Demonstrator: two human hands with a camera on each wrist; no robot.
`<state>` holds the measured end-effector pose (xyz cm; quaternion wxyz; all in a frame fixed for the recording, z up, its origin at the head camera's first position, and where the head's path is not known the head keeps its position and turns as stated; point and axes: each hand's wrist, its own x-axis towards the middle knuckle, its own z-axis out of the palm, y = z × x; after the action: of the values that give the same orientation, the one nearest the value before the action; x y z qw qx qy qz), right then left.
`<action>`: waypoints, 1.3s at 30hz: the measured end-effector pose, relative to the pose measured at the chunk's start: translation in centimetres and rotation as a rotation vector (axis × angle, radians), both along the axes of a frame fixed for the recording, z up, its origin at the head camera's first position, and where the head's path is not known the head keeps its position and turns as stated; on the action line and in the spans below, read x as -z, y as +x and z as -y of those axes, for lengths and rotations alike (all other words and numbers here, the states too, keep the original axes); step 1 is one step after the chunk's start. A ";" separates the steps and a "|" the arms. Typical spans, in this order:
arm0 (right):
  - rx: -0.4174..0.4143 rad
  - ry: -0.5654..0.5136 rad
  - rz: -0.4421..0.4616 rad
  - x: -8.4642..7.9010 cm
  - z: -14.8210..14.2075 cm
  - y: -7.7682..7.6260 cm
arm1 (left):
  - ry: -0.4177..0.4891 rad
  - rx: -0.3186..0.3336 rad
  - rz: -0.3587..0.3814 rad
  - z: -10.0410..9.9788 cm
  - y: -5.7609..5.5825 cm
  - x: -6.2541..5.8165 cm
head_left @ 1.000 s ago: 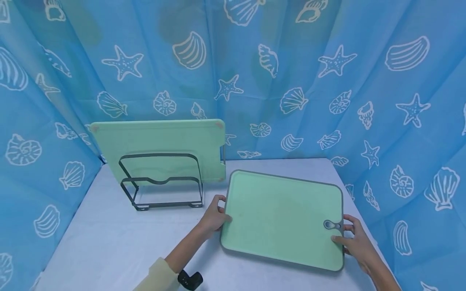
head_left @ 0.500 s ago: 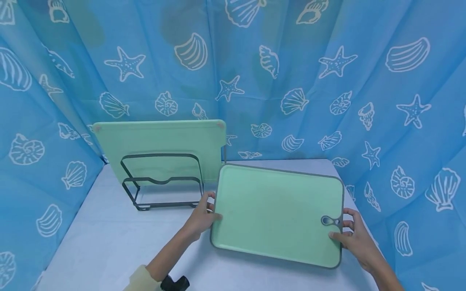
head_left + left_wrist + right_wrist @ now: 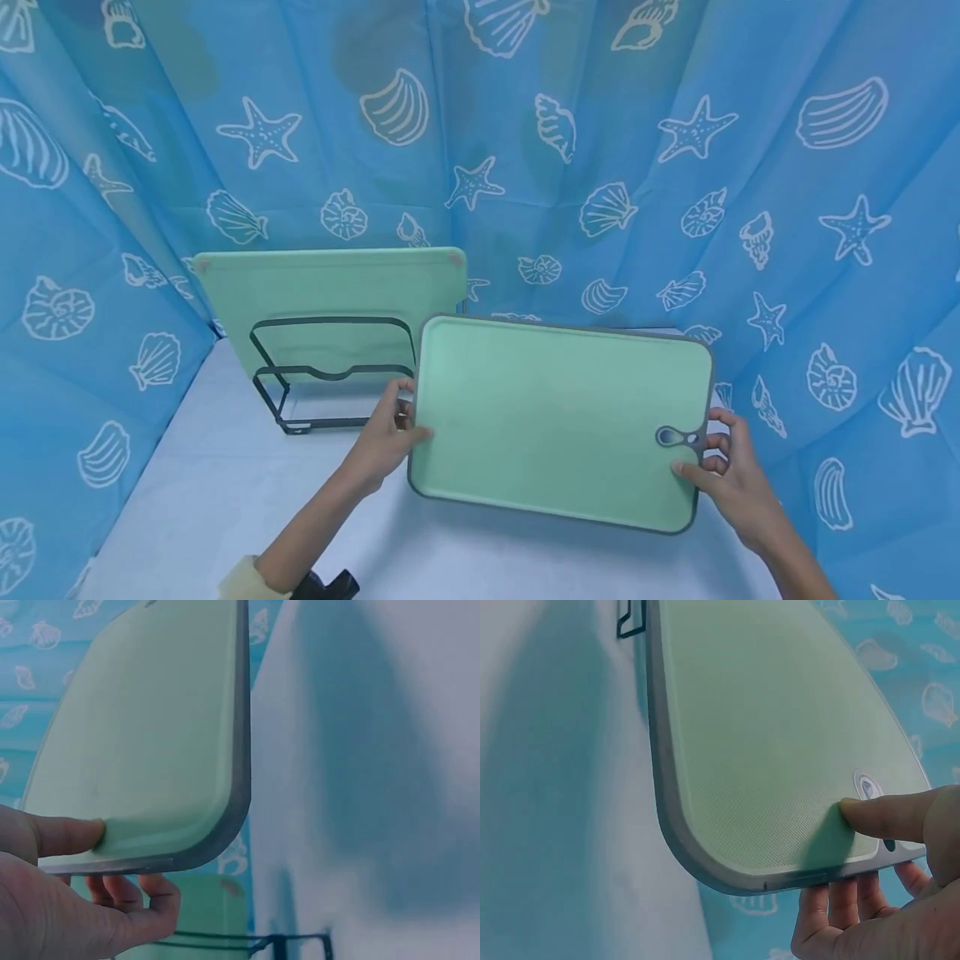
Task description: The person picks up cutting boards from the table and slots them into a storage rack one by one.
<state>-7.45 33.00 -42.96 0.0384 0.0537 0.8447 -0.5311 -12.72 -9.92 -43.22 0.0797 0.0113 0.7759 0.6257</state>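
Both hands hold a green cutting board (image 3: 555, 417) with a grey rim, tilted and raised off the table. On its left short edge the left hand (image 3: 382, 437) grips with the thumb on the face and fingers curled behind. At the opposite edge the right hand (image 3: 731, 483) pinches the board just below its grey oval hole piece, thumb in front. In the left wrist view the board's rounded corner (image 3: 214, 825) is close up; in the right wrist view the textured face (image 3: 780, 750) shows.
A dark metal rack (image 3: 337, 421) stands on the white table (image 3: 195, 500) at the left. A second green board (image 3: 330, 283) stands upright behind the rack's front loops. Blue shell-print curtains (image 3: 510, 125) surround the table's back and sides.
The cutting board has risen from the table and shifted left toward the rack, held by both hands throughout. It now overlaps the rack's right side in the head view.
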 end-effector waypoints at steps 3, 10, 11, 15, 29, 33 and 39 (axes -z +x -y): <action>-0.007 0.005 -0.065 -0.7 0.7 0.1 | 0.014 0.007 -0.025 0.7 0.1 -0.5; -0.012 0.045 -0.132 -2.5 2.5 -0.2 | 0.020 0.009 -0.040 2.3 0.6 -1.9; -0.015 0.050 -0.139 -2.8 2.7 -0.3 | 0.015 0.009 -0.040 2.5 0.7 -2.1; -0.034 0.055 -0.194 -3.4 3.6 -0.7 | -0.002 -0.002 -0.044 3.5 0.7 -2.7; 0.004 0.051 -0.312 -4.8 7.1 -2.3 | -0.069 -0.057 -0.165 6.4 0.7 -5.2; 0.003 0.039 -0.327 -5.4 8.1 -2.9 | -0.087 -0.096 -0.206 7.1 0.8 -5.5; -0.023 0.025 -0.378 -6.3 9.8 -4.0 | -0.119 -0.143 -0.266 8.2 0.6 -6.2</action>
<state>-11.49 23.16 -36.61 -0.1155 -0.0562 0.8440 -0.5207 -12.07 -18.15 -37.05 -0.0680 0.0342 0.8142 0.5756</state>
